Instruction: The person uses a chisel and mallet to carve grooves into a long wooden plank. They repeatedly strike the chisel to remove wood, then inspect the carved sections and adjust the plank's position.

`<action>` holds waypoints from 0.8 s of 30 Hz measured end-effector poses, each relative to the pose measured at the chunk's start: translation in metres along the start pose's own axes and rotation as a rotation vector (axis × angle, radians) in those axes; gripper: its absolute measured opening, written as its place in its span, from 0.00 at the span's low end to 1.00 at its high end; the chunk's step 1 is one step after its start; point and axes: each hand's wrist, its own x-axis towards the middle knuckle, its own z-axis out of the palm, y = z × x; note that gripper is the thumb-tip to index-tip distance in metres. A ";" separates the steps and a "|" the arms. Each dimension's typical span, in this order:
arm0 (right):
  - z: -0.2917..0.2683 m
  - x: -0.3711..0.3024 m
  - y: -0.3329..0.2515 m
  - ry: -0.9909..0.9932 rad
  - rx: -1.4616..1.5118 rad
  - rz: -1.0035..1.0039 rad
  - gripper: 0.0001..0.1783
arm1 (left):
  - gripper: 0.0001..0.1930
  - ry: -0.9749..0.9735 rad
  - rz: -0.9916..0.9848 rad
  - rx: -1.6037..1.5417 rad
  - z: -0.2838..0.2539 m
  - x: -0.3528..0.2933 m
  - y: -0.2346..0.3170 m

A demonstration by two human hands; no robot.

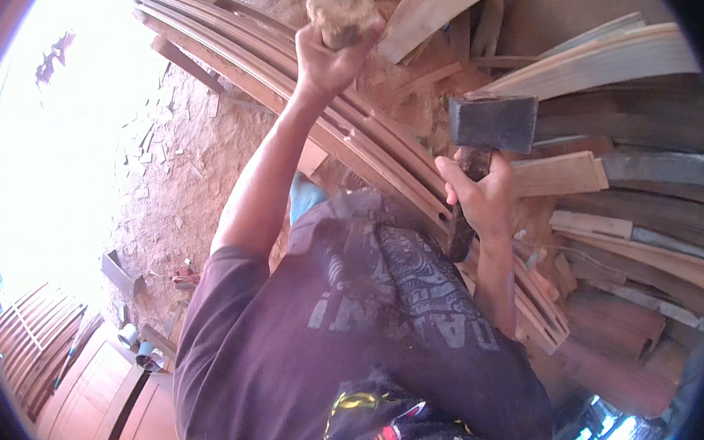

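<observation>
Hammer (494, 124), one — right hand (486, 200), fingers closed round handle (461, 236) | chunk (341, 7), one — left hand (330, 62), fingers gripping

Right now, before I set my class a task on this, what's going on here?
A person is working over long wooden strips that run diagonally below their arms. Their right hand has a firm grip on a hammer with a dark, blocky head. Their left hand, stretched farther forward, holds a rough, pale lump whose material I can't tell. Hammer and lump are apart. Loose boards lie to the right.
</observation>
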 end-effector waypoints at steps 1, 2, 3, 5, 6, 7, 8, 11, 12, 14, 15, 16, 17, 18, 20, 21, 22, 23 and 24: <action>-0.005 -0.007 0.002 0.041 0.014 0.047 0.12 | 0.10 0.002 -0.062 -0.015 0.002 0.000 0.001; -0.015 -0.016 0.014 0.022 -0.041 0.068 0.12 | 0.09 -0.001 -0.029 0.069 -0.004 -0.007 -0.002; -0.019 -0.016 0.022 0.045 -0.024 0.062 0.12 | 0.09 -0.061 0.134 0.116 0.000 -0.013 -0.004; -0.020 -0.020 0.030 0.078 -0.004 0.071 0.12 | 0.09 -0.172 0.436 0.207 0.005 -0.036 -0.014; -0.021 -0.017 0.030 0.095 -0.067 0.074 0.11 | 0.09 -0.106 0.353 0.168 0.004 -0.030 -0.012; -0.022 -0.016 0.031 0.084 -0.089 0.063 0.11 | 0.09 -0.039 0.269 0.126 0.000 -0.023 -0.009; -0.022 -0.016 0.033 0.071 -0.112 0.052 0.11 | 0.09 0.026 0.187 0.078 -0.003 -0.018 -0.007; -0.021 -0.006 0.037 0.032 -0.210 -0.048 0.11 | 0.10 0.081 0.218 0.187 -0.007 -0.005 0.011; -0.020 -0.004 0.038 0.021 -0.236 -0.064 0.11 | 0.10 0.067 0.292 0.222 -0.005 -0.005 0.016; -0.016 0.007 0.034 -0.010 -0.276 -0.084 0.13 | 0.10 0.052 0.368 0.217 -0.001 -0.001 0.029; -0.015 0.009 0.030 -0.025 -0.287 -0.081 0.14 | 0.09 0.037 0.295 0.179 -0.001 -0.001 0.033; -0.014 0.012 0.028 -0.035 -0.295 -0.079 0.16 | 0.09 0.020 0.223 0.138 -0.001 0.000 0.035; -0.012 0.013 0.025 -0.041 -0.298 -0.079 0.16 | 0.09 0.003 0.139 0.097 0.000 -0.004 0.036; -0.008 0.019 0.017 -0.049 -0.300 -0.139 0.16 | 0.08 0.007 0.197 0.182 -0.006 -0.002 0.025; 0.001 0.031 -0.003 -0.062 -0.311 -0.303 0.16 | 0.09 0.039 0.129 0.078 -0.006 -0.010 0.013; 0.001 0.037 -0.018 -0.050 -0.361 -0.371 0.15 | 0.09 0.061 0.094 0.020 -0.006 -0.014 0.006; 0.000 0.042 -0.033 -0.031 -0.412 -0.440 0.14 | 0.09 0.074 0.050 -0.022 -0.004 -0.014 0.011; -0.002 0.047 -0.054 0.007 -0.494 -0.485 0.13 | 0.09 0.087 0.007 -0.065 -0.001 -0.015 0.014; 0.003 0.047 -0.090 0.000 -0.369 -0.590 0.13 | 0.10 0.091 0.007 -0.062 -0.003 -0.015 0.017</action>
